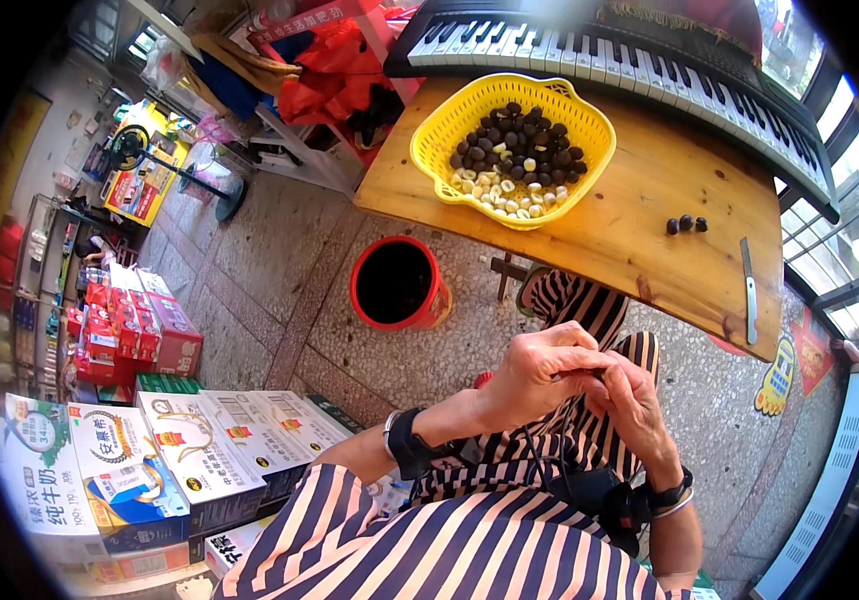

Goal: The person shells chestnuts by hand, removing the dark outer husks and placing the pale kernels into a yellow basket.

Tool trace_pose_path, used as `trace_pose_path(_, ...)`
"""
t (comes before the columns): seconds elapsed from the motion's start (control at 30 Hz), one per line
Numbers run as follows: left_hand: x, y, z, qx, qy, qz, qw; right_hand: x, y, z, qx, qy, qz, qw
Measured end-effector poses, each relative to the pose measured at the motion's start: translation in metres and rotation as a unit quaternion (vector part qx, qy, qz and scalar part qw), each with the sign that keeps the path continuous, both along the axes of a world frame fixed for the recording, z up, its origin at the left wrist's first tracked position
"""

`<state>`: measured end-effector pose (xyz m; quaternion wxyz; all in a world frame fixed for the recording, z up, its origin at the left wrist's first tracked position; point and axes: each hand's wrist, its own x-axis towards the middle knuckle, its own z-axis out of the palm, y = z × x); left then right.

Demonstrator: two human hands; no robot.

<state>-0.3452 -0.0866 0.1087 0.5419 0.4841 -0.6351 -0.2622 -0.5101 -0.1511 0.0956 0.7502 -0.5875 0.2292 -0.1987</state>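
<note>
My left hand [542, 375] and my right hand [628, 394] meet above my lap, their fingertips pinched together on a small dark seed [600, 372], mostly hidden by the fingers. Beyond them, on the wooden table, stands a yellow plastic basket [437, 161] of dark-shelled seeds [523, 139] and pale peeled ones [508, 196]. Several dark seeds [686, 223] lie on the tabletop to the right of the basket. A knife [750, 292] with a pale handle rests near the table's right end. Both wrists wear dark straps and metal bangles.
A red-rimmed bin [354, 289] with a dark inside stands on the floor left of the table [624, 259]. An electronic keyboard [624, 67] lies along the table's far side. Stacked cartons [212, 442] fill the lower left, and a fan [228, 199] stands farther back.
</note>
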Motion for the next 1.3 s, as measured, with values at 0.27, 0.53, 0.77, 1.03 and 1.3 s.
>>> trace_pose_path(0.27,-0.005,0.009,0.005,0.056,0.159,0.061,0.984,0.018,0.009,0.010,0.031,-0.037,-0.014,0.999)
trace_pose_path(0.53,0.067,0.021,-0.030,0.102,0.259,0.268,0.922,0.066,-0.024,0.044,-0.208,-0.021,-0.124,0.970)
trace_pose_path(0.77,0.218,0.047,-0.117,0.235,-0.135,0.466,0.842,0.141,-0.091,0.062,-0.401,0.148,-0.140,0.893)
trace_pose_path(1.03,0.100,0.034,-0.058,0.119,-0.056,0.292,0.947,0.047,-0.042,0.039,0.383,-0.142,-0.087,0.909)
trace_pose_path(1.3,-0.016,-0.009,0.005,-0.020,-0.236,0.078,0.968,0.006,-0.012,0.002,0.439,-0.173,-0.110,0.875)
